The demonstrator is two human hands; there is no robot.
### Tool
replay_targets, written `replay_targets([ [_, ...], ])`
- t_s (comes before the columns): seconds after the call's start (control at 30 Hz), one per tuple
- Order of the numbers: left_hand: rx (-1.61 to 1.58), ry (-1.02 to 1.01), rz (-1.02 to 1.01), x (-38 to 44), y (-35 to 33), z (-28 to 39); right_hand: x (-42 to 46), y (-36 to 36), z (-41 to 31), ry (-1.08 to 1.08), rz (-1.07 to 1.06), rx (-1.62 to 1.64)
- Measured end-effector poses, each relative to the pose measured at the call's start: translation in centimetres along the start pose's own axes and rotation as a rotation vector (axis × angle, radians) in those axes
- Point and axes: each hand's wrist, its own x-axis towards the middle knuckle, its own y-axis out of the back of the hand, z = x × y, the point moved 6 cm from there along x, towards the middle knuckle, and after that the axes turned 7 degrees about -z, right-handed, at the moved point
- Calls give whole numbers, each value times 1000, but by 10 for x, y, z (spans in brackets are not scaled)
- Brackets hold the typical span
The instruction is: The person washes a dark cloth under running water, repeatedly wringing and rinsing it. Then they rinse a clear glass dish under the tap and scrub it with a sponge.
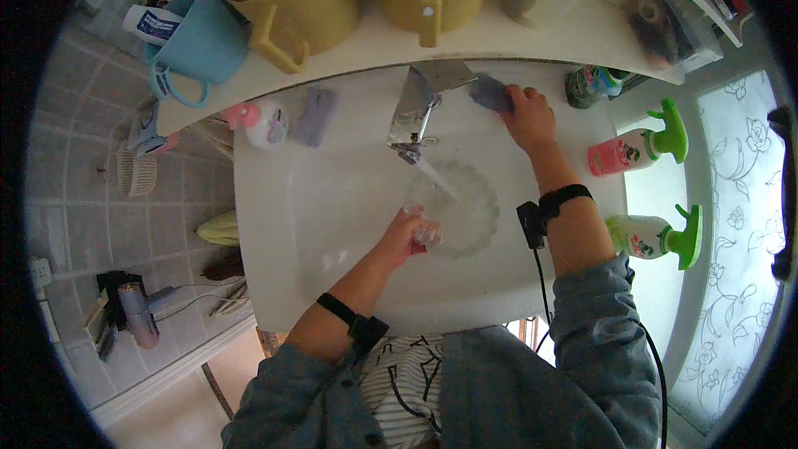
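Observation:
My left hand (405,238) is low over the white washbasin (336,212), its fingers closed around a small, clear, shiny thing (429,234), perhaps glass or plastic. Beside it, water (439,179) runs from the chrome tap (416,106) into a round, pale patch with a wavy edge (467,218). Whether that patch is a clear dish or spreading water, I cannot tell. My right hand (530,117) reaches to the basin's back ledge, right of the tap. Its fingers grip the end of a dark grey sponge or cloth (490,92).
A pump bottle (268,125) and a greyish-purple cloth or sponge (317,117) lie at the back left. Two green-topped spray bottles (623,153) and a small jar (586,87) line the right side. Yellow mugs (312,6) and a blue mug (209,40) crowd the shelf (374,37) above.

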Motion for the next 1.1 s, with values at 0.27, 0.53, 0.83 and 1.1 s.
replay_targets([
  [0.27, 124, 72, 5, 11, -1, -3, -113, -72, -42, 35, -424, 204],
  [0.53, 71, 125, 9, 22, 8, -9, -132, -136, -92, 86, -536, 298],
  [0.83, 1, 122, 121, 32, 36, -24, -117, -124, -71, -135, -477, 311],
  [1.1, 143, 4, 198, 37, 29, -23, -152, -156, -113, 414, -912, 153],
])
